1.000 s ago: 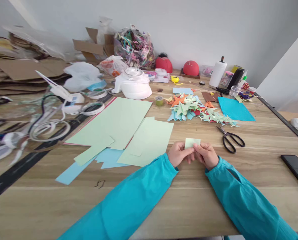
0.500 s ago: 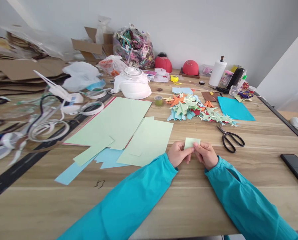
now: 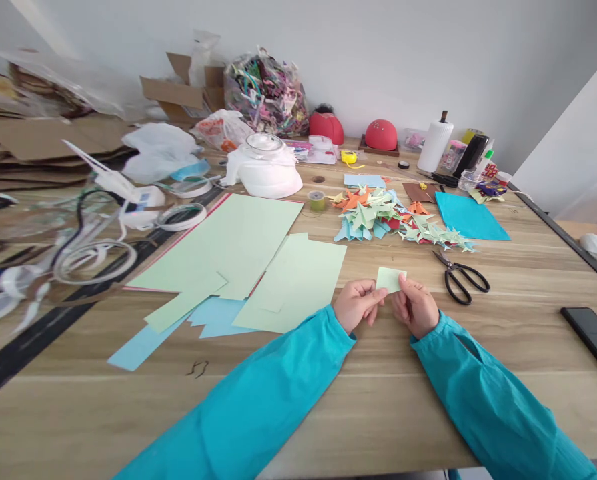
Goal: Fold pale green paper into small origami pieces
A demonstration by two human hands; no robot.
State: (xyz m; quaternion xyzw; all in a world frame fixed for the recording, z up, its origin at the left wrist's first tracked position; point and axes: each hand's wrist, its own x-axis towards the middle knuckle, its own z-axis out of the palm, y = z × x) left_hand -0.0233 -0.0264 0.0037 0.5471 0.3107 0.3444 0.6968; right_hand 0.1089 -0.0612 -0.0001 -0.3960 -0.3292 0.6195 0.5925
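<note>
A small pale green square of paper (image 3: pixel 390 278) is held up above the table between both hands. My left hand (image 3: pixel 357 305) pinches its lower left part under the thumb. At its right edge my right hand (image 3: pixel 415 307) grips it between thumb and fingers. Black-handled scissors (image 3: pixel 459 275) lie just right of my right hand. Larger pale green sheets (image 3: pixel 303 280) and light blue paper pieces (image 3: pixel 148 343) rest to the left. Beyond the hands is a heap of folded paper stars and similar shapes (image 3: pixel 365 217) in green, orange, blue and red.
A turquoise square sheet (image 3: pixel 473 217) lies behind the scissors. A phone (image 3: pixel 591 337) is at the right. A spool (image 3: pixel 317 200) stands near the sheets. Rolls of white tape (image 3: pixel 95 261) and cables crowd the left. Bags, a cardboard box (image 3: pixel 178 93) and bottles line the wall.
The green paper square has been raised slightly and shifted right. My right thumb has moved from its front to its right edge, and more of the square shows.
</note>
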